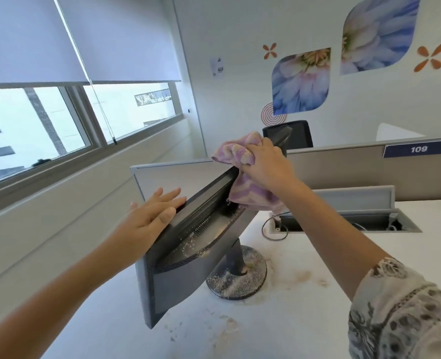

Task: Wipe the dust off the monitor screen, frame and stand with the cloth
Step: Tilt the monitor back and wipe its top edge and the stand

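Dust lies thick and pale on this flat-panel monitor, seen from behind in the head view: gritty crumbs speckle the ribbed vent grille, the round stand base and the white desk just around it. The monitor stands on the desk near the window side, tilted on a short dark column.

The left hand lies flat and open on the top edge of the frame, fingers straight, bracing rather than gripping. The right hand is closed around a bunched lilac-and-cream cloth, pressing it against the far upper corner while the loose end drapes down the back.

The cloth looks soft, light and nappy, likely to conform to ridges. The casing is hard matte plastic, stiff but probably top-heavy on its pivot, so steadying it by the frame edge seems wiser than touching the fragile screen, which faces away unseen.
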A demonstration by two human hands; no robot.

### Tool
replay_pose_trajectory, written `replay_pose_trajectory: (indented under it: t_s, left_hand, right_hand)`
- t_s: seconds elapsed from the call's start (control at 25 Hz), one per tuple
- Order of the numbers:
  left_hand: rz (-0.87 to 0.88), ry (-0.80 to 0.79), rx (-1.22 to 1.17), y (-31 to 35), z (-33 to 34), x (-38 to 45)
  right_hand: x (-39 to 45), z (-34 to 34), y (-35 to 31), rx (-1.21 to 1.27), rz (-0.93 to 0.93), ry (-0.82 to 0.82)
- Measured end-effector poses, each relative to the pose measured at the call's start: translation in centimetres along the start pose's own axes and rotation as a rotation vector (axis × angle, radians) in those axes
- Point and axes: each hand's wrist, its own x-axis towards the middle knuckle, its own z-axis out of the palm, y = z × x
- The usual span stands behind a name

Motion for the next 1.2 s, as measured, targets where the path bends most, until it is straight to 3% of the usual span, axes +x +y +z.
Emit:
replay_pose_trajectory:
  t_s: [0.12, 0.32, 0.52, 0.72, 0.84, 0.96, 1.04, 1.2]
  left_hand:
    - [0.022, -0.015, 0.227, 0.2, 0.0, 0.6]
    - [-0.020, -0.092, 0.554, 0.2, 0.1, 0.6]
    - [0.044, 0.005, 0.726, 0.9, -0.1, 1.3]
    - [0.035, 0.002, 0.494, 0.5, -0.4, 1.1]
    - [0.136, 0.054, 0.658, 0.4, -0.6, 2.6]
    - [0.074, 0.027, 0.700, -0.5, -1.8, 3.2]
    - [0.040, 0.007, 0.577, -2.6, -2.8, 2.2]
    - [0.002, -0.059, 0.334, -4.4, -3.3, 0.5]
  right_hand:
    - [1.6, -0.3, 0.3, -0.010, -0.003, 0.004]
    - [-2.9, 2.3, -1.9, 0.008, -0.311, 0.181]
    - [1.1, 2.0, 2.6, 0.065, -0.234, 0.125]
    - [7.9, 3.6, 8.5, 0.038, -0.074, 0.172]
    - [11.7, 3.5, 11.7, 0.035, 0.119, 0.118]
    - [13.2, 2.3, 13.2, 0.145, 0.273, 0.086]
    - [11.4, 1.4, 12.4, 0.294, 0.227, 0.237]
    - [0.6, 1.1, 4.9, 0.413, -0.191, 0.499]
